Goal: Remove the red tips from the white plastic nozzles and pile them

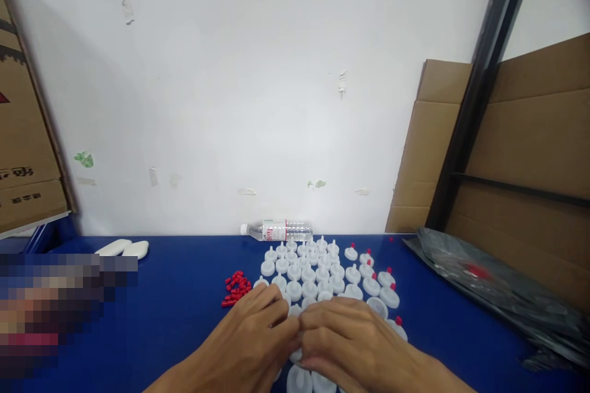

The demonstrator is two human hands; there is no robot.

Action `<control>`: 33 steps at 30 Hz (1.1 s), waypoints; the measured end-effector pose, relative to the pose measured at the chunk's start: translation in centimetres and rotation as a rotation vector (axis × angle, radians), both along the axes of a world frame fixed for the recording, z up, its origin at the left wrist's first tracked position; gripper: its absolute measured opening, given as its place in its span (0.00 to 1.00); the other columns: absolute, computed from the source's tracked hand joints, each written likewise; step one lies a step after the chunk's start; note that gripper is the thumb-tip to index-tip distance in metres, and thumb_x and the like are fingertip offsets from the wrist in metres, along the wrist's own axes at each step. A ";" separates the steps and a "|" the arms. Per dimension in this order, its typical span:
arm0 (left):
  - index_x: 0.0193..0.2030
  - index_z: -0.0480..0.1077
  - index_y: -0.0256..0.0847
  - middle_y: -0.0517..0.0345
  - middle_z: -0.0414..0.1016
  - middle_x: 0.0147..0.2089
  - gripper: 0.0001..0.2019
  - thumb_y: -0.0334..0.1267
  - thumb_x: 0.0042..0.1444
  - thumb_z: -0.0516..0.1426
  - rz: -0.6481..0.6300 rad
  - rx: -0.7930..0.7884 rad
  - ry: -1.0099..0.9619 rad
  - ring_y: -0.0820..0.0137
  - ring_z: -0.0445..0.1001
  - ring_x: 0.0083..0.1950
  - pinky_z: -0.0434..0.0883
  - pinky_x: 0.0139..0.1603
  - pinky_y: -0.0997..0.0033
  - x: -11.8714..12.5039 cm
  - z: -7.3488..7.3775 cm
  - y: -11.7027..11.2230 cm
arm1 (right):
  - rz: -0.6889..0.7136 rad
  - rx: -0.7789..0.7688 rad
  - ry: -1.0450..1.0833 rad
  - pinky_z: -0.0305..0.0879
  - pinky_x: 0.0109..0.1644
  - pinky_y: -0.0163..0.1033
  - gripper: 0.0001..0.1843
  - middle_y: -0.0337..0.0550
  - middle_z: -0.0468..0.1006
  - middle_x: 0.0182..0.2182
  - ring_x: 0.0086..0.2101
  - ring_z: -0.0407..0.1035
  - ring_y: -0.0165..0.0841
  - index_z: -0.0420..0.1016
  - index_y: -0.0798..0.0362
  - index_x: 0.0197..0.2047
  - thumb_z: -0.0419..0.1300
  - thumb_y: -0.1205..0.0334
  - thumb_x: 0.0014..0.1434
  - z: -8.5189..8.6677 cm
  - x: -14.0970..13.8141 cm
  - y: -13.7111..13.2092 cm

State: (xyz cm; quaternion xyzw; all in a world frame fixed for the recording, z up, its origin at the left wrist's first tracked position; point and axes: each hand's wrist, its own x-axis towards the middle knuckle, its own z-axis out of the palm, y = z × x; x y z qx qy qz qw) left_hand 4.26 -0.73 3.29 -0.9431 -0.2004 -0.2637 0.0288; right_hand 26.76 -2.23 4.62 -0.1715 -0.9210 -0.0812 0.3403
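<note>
My left hand [253,334] and my right hand [348,338] meet at the front middle of the table, fingers curled and fingertips together. Whatever they pinch is hidden behind the fingers. Under and around them stand many white plastic caps with narrow spouts [309,273], grouped closely on the blue table. Several similar spouted caps at the right of the group carry small red tips [389,271]. Beside my left hand lies a loose pile of small red tips [237,285]. More white caps [299,379] show below my hands at the bottom edge.
A clear plastic bottle [276,230] lies on its side against the wall. Two white oval objects [135,250] rest at the left, near a pixelated area. Grey plastic bags [498,288] lie at the right, by cardboard [525,153] and a dark metal post [465,116].
</note>
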 end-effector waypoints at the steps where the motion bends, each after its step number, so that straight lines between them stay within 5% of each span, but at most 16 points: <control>1: 0.34 0.58 0.44 0.58 0.67 0.33 0.10 0.28 0.67 0.44 0.002 -0.070 -0.033 0.64 0.61 0.35 0.58 0.36 0.63 -0.1 0.1 -0.1 | -0.006 0.035 -0.020 0.72 0.49 0.35 0.06 0.42 0.82 0.40 0.43 0.77 0.31 0.72 0.52 0.44 0.54 0.66 0.71 0.0 0.1 0.2; 6: 0.29 0.55 0.43 0.61 0.64 0.32 0.19 0.40 0.75 0.39 0.228 -0.386 -0.193 0.68 0.64 0.35 0.63 0.39 0.65 -1.3 1.5 0.6 | -0.175 0.092 0.023 0.72 0.49 0.41 0.13 0.45 0.81 0.44 0.47 0.75 0.37 0.74 0.52 0.48 0.52 0.73 0.68 -0.2 2.6 2.4; 9: 0.28 0.55 0.43 0.60 0.64 0.30 0.20 0.41 0.74 0.39 0.393 -0.251 -0.160 0.66 0.63 0.35 0.63 0.40 0.62 -2.2 2.2 2.0 | -0.460 -0.018 0.149 0.72 0.49 0.45 0.10 0.48 0.80 0.47 0.46 0.75 0.40 0.75 0.50 0.50 0.54 0.61 0.71 0.1 4.9 4.4; 13: 0.30 0.61 0.43 0.57 0.68 0.31 0.17 0.39 0.71 0.43 0.545 -0.072 -0.036 0.61 0.65 0.39 0.63 0.43 0.58 -2.9 1.7 3.8 | -0.725 -0.167 0.123 0.68 0.55 0.49 0.19 0.49 0.81 0.48 0.51 0.74 0.44 0.76 0.50 0.49 0.46 0.54 0.75 0.1 7.1 6.1; 17: 0.36 0.66 0.42 0.54 0.72 0.35 0.14 0.37 0.71 0.44 0.626 -0.096 0.008 0.59 0.67 0.43 0.66 0.44 0.57 -3.1 0.8 4.5 | -0.764 -0.286 -0.003 0.68 0.43 0.43 0.27 0.46 0.83 0.35 0.40 0.78 0.42 0.75 0.50 0.35 0.39 0.54 0.76 -0.5 7.4 6.6; 22: 0.35 0.70 0.40 0.50 0.72 0.36 0.15 0.34 0.69 0.46 0.657 -0.044 0.058 0.58 0.67 0.43 0.67 0.44 0.56 -3.3 0.4 4.6 | -0.788 -0.281 0.008 0.64 0.35 0.41 0.29 0.43 0.81 0.28 0.30 0.76 0.40 0.71 0.49 0.29 0.38 0.52 0.76 -0.6 7.6 6.7; 27: 0.35 0.72 0.39 0.48 0.72 0.35 0.16 0.33 0.68 0.46 0.668 -0.025 0.067 0.57 0.68 0.42 0.67 0.44 0.56 -3.4 0.1 4.6 | -0.823 -0.241 0.037 0.68 0.47 0.45 0.30 0.49 0.83 0.37 0.43 0.77 0.44 0.78 0.51 0.39 0.38 0.48 0.75 -0.8 9.0 7.8; 33: 0.34 0.72 0.40 0.49 0.73 0.35 0.14 0.33 0.67 0.47 0.709 -0.037 0.125 0.56 0.69 0.42 0.67 0.43 0.58 -3.3 0.0 4.5 | -0.834 -0.302 -0.020 0.66 0.59 0.55 0.31 0.50 0.82 0.50 0.55 0.72 0.47 0.79 0.51 0.53 0.39 0.44 0.74 -3.2 10.2 9.1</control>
